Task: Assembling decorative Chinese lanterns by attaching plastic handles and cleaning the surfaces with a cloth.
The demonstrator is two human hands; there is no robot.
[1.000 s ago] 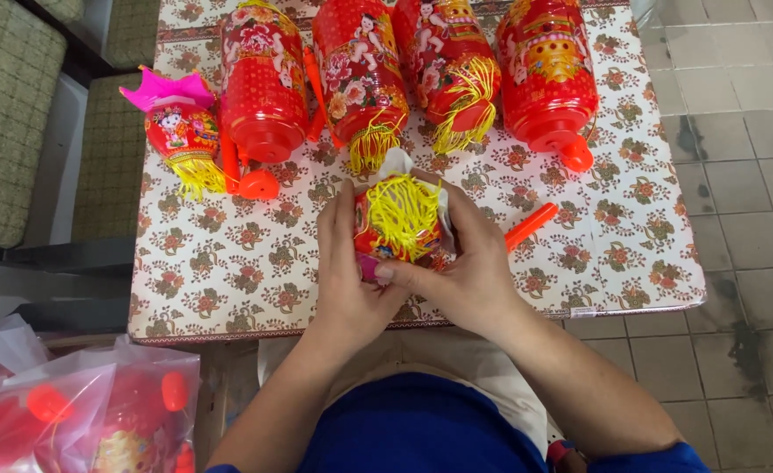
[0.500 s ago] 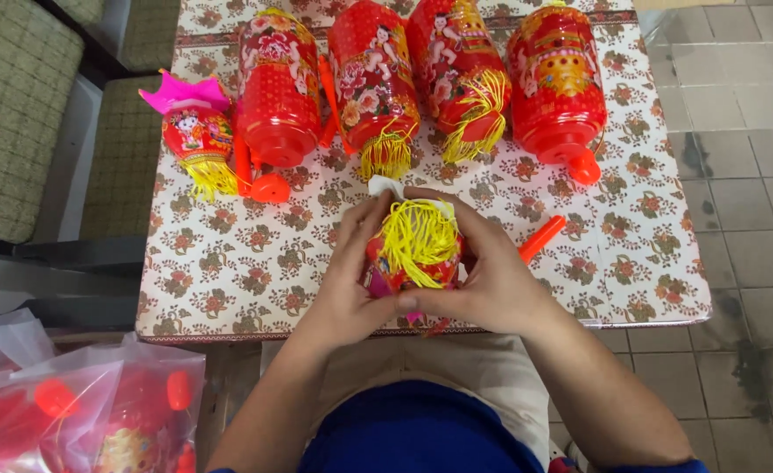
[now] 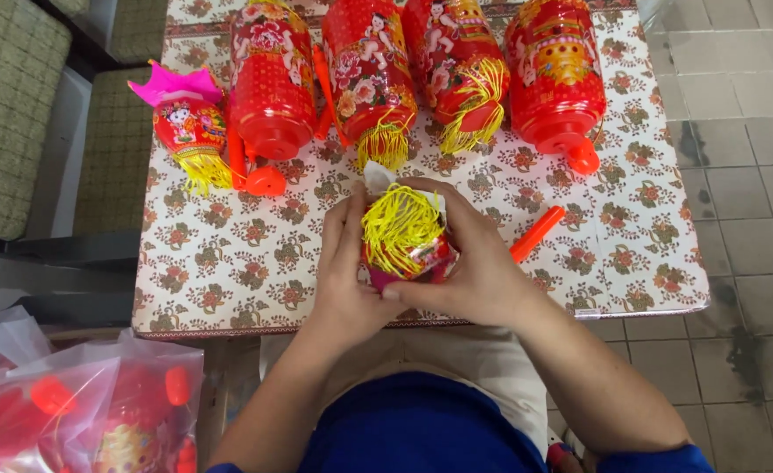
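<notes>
Above the floral-patterned tablecloth [image 3: 229, 271], left hand [image 3: 347, 271] and right hand [image 3: 474, 263] together clasp 1 small red paper lantern with a yellow tassel [image 3: 401, 235].

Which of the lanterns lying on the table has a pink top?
The small lantern at the far left of the row: its jagged pink crown and smaller size set it apart from the four big red lanterns.

Both hands cupped together in front of my body.

My left hand [image 3: 347, 271] and right hand [image 3: 474, 263] faced each other, fingers [image 3: 338, 223] curled inward, thumbs meeting low, forearms angled in from the elbows, wrists nearly level.
</notes>
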